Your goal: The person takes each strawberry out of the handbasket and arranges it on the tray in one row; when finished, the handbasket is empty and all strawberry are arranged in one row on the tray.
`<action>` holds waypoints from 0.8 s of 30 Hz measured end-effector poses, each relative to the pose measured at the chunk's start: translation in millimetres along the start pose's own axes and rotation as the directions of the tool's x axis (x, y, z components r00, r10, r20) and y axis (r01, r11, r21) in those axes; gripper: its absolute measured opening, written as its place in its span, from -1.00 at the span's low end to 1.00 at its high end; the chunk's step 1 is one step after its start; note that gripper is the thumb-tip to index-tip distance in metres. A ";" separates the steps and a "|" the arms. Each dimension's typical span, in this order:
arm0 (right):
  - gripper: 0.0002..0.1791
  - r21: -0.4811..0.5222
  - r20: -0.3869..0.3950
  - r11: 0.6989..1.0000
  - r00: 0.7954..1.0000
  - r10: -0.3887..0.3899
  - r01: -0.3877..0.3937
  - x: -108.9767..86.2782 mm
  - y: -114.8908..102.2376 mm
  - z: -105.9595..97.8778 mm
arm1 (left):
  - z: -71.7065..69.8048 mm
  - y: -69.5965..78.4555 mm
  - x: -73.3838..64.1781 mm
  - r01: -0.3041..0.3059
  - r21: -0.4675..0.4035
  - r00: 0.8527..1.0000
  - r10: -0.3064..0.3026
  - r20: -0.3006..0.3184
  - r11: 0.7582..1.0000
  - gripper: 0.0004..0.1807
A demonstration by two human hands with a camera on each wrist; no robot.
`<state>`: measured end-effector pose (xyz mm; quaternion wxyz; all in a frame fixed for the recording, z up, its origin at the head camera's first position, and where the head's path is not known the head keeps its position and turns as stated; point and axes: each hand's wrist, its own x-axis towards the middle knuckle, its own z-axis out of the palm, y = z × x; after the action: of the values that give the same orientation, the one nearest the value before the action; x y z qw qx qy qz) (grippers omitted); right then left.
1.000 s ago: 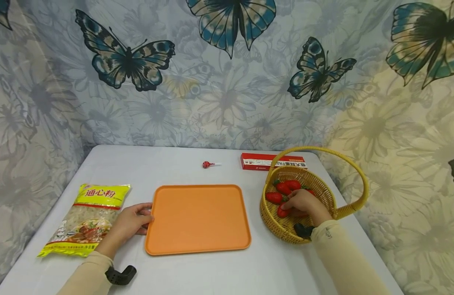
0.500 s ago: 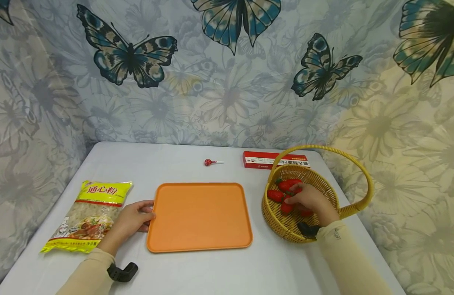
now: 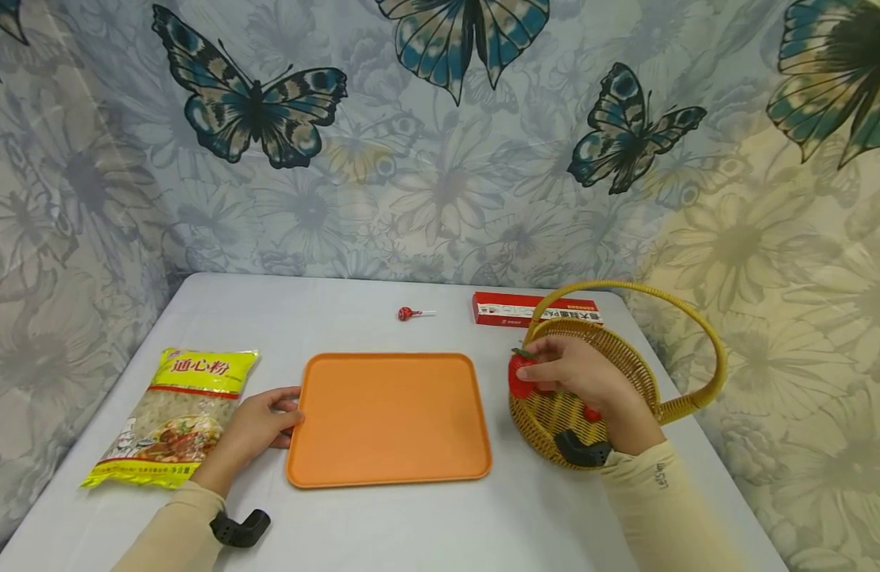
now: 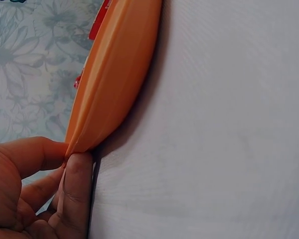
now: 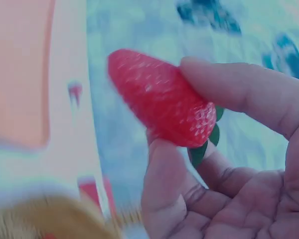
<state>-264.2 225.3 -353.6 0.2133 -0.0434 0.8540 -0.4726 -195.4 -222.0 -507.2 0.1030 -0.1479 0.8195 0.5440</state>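
Observation:
Between thumb and fingers, my right hand pinches a red strawberry with green leaves. In the head view this strawberry is over the left rim of the yellow wicker basket. Other strawberries lie inside, mostly hidden behind the hand. My left hand grips the left edge of an orange tray; the left wrist view shows thumb and finger pinching its rim. Nothing lies on the tray.
A yellow pasta bag lies left of the left forearm. At the back are a lollipop and a red and white box, partly behind the basket. The basket's tall handle arches up on the right.
My right hand has lifted a strawberry out from among the others and moved it up and left to the basket's rim. The left hand stays at the tray's edge.

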 end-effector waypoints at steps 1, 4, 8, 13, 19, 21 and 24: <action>-0.39 0.005 0.015 1.000 1.000 -0.008 0.008 4.1 -5.2 9.3 | 0.1 -0.2 0.0 -0.005 0.002 1.000 0.005 -0.001 1.000 -0.40; -0.44 0.016 0.052 1.000 0.999 -0.005 0.004 22.5 -20.6 40.7 | 0.2 -0.5 0.1 -0.008 0.006 1.000 0.008 -0.007 1.000 -0.41; -0.54 0.038 0.114 0.999 0.993 0.004 -0.009 54.3 -34.6 89.1 | 0.6 -2.3 -0.7 -0.011 0.003 1.000 0.011 -0.003 1.000 -0.41; -0.60 0.045 0.185 0.999 0.983 0.015 -0.024 93.6 -45.7 153.6 | -3.0 -3.8 -1.3 -0.005 0.000 1.000 0.005 -0.014 1.000 -0.41; -0.60 -0.005 0.131 1.000 0.991 0.014 -0.014 124.7 -58.4 209.3 | -4.4 1.0 -0.6 -0.010 0.026 0.999 0.012 -0.044 1.000 -0.43; -0.59 -0.013 0.098 1.000 0.995 0.024 -0.022 129.7 -61.0 221.2 | -2.5 2.0 -1.0 -0.013 0.029 0.999 0.015 -0.051 0.999 -0.43; -0.60 0.015 0.072 0.998 0.995 0.064 -0.065 133.8 -61.7 235.9 | 1.3 0.9 -3.0 -0.003 0.027 0.999 0.004 -0.046 1.000 -0.44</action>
<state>-297.5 -31.6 -454.9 0.2593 -0.0307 0.8427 -0.4708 -192.9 -220.1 -506.0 0.0853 -0.1574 0.8293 0.5294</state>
